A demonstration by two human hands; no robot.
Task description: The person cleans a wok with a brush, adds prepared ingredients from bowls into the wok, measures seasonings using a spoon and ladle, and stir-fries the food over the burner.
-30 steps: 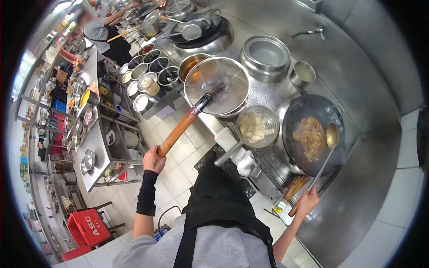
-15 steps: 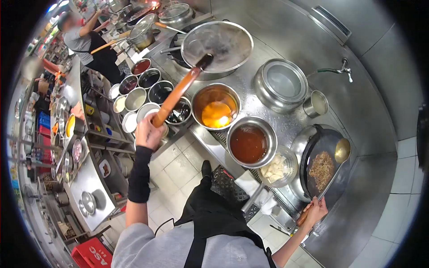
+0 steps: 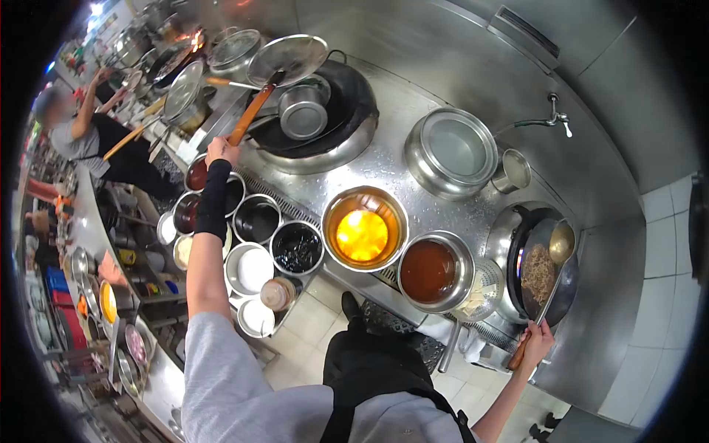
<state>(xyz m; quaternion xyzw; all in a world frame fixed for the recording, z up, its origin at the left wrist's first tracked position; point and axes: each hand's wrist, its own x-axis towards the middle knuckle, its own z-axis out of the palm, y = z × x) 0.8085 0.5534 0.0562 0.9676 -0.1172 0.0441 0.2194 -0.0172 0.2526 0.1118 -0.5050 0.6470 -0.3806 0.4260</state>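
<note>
Strainer [image 3: 286, 59]: round steel mesh disc, long orange wooden handle, left hand [image 3: 220, 150] fingers wrapped shut around it. Right hand [image 3: 537, 338] clenches ladle [image 3: 550, 277] handle over wok [image 3: 543, 273].

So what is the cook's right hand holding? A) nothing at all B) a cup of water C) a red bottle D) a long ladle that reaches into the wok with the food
D: the right hand grips the wooden end of a ladle whose bowl rests in the wok, beside the browned food.
</note>
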